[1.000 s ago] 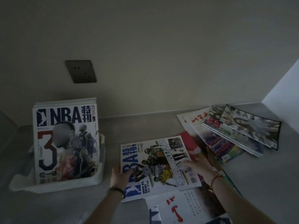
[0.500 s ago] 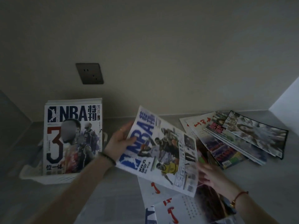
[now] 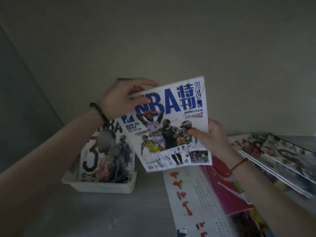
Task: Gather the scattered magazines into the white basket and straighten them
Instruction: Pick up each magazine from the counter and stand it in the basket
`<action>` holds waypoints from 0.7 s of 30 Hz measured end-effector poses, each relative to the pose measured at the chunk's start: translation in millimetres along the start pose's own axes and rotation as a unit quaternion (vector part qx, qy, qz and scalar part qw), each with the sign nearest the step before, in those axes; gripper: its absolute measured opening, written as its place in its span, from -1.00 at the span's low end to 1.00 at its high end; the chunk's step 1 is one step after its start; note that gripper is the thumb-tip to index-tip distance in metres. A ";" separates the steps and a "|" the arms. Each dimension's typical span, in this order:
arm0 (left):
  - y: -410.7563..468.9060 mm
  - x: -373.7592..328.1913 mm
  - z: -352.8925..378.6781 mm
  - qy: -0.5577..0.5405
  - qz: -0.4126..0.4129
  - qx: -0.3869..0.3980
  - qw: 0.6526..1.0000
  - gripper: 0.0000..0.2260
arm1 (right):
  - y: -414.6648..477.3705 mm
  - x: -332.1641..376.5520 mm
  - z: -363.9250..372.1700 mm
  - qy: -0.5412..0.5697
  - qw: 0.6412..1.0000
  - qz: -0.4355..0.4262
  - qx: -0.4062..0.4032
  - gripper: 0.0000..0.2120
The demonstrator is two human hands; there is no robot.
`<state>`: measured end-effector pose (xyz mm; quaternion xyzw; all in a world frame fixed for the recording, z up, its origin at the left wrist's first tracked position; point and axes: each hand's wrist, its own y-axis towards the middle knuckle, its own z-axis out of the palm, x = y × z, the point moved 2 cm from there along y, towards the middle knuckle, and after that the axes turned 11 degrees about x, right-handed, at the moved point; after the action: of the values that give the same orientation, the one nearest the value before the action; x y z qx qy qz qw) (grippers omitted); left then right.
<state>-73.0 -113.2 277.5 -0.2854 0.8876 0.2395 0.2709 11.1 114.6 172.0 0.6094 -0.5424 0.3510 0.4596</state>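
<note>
I hold a white NBA magazine (image 3: pixel 172 124) with blue lettering upright in the air, above the counter. My left hand (image 3: pixel 124 98) grips its top left corner and my right hand (image 3: pixel 210 135) grips its right edge. Below and to the left stands the white basket (image 3: pixel 102 186), with several magazines upright in it; the front one (image 3: pixel 106 156) shows a large "3". More magazines lie flat on the counter: a white one with red characters (image 3: pixel 186 199), a red one (image 3: pixel 222 187), and a fanned pile at the right (image 3: pixel 280 158).
The grey counter (image 3: pixel 119 214) meets a plain wall behind. A darker wall panel (image 3: pixel 22 100) closes the left side. The scattered magazines cover the right half of the counter.
The NBA magazine was lifted off the counter pile, turned upright and raised to the left, above the basket. My right hand has taken hold of its right edge.
</note>
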 end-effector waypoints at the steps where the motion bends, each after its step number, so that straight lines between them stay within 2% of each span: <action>1: -7.0 10.5 -12.6 0.027 -0.016 -0.069 0.997 -0.62 | 7.4 3.3 14.3 0.017 1.000 -0.021 -0.014 -0.72; 3: -26.7 37.6 -31.1 0.043 -0.060 -0.177 0.981 -0.44 | 24.3 8.8 41.2 0.049 0.997 -0.046 -0.036 -0.70; 5: -51.4 69.8 -38.4 -0.039 -0.151 -0.224 0.962 -0.29 | 41.5 10.9 67.1 0.097 0.993 -0.044 -0.052 -0.72; 6: -64.6 85.4 -37.7 -0.105 -0.202 -0.220 0.949 -0.30 | 50.0 11.7 81.0 0.121 0.990 -0.040 -0.055 -0.74; 7: -76.7 100.9 -34.0 -0.170 -0.228 -0.196 0.938 -0.41 | 58.6 11.7 95.8 0.140 0.988 -0.035 -0.053 -0.76; 8: -87.8 112.8 -29.0 -0.211 -0.235 -0.157 0.936 -0.61 | 66.2 11.2 111.3 0.149 0.987 -0.029 -0.049 -0.77; 9: -96.8 124.5 -25.8 -0.212 -0.244 -0.135 0.937 -0.81 | 72.7 10.0 127.3 0.154 0.987 -0.020 -0.043 -0.79; 10: -105.1 137.2 -24.1 -0.199 -0.257 -0.140 0.935 -0.86 | 78.6 7.3 143.0 0.152 0.988 -0.004 -0.036 -0.81; 13: -126.2 178.7 -22.9 -0.228 -0.316 -0.181 0.903 -0.78 | 91.7 -0.5 182.8 0.083 0.995 0.051 0.014 -0.82; 17: -144.5 222.6 -15.7 -0.236 -0.375 -0.175 0.879 -0.70 | 108.5 -2.9 213.9 0.025 0.997 0.031 0.072 -0.82; 21: -147.0 249.5 -21.1 -0.215 -0.377 -0.174 0.884 -0.65 | 124.1 -8.9 231.5 0.015 0.996 0.078 0.044 -0.94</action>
<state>-159.0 -325.6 99.2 -0.5828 0.5771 0.3255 0.4706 -128.8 -98.9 109.4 0.5795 -0.5653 0.4182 0.4120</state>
